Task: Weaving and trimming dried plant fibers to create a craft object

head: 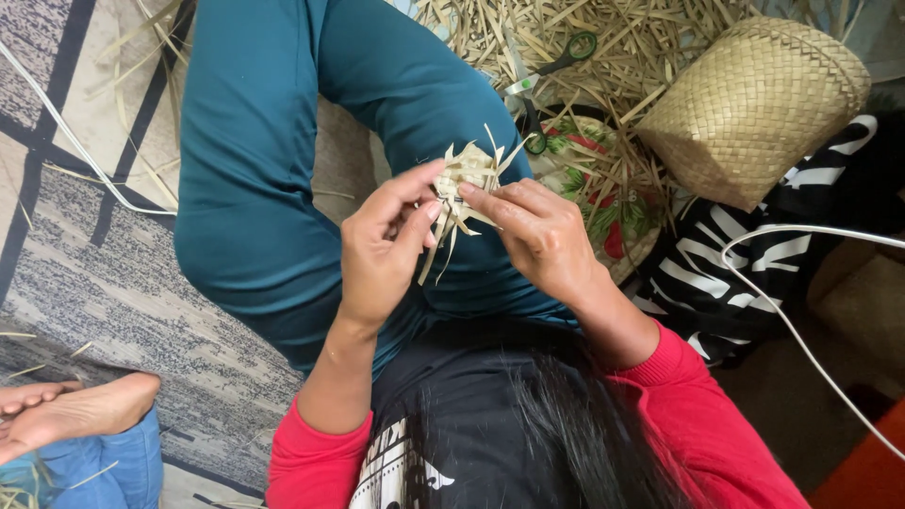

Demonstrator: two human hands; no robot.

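Hands meet above the bent knee in teal trousers (283,160). Left hand (382,250): thumb and forefinger pinched on the near-left edge of the small woven straw piece (467,184), palm turned inward, forearm rising from a red sleeve. Right hand (537,231): fingertips closed on the piece's right side, wrist bent, forearm angled up from lower right. Piece held between both hands; long axis roughly up-down in view, loose strip ends splaying upward and trailing downward. Beyond: green-handled scissors (556,61) lying on scattered straw strips (566,28). Far right, a woven basket (754,108) tipped on its side.
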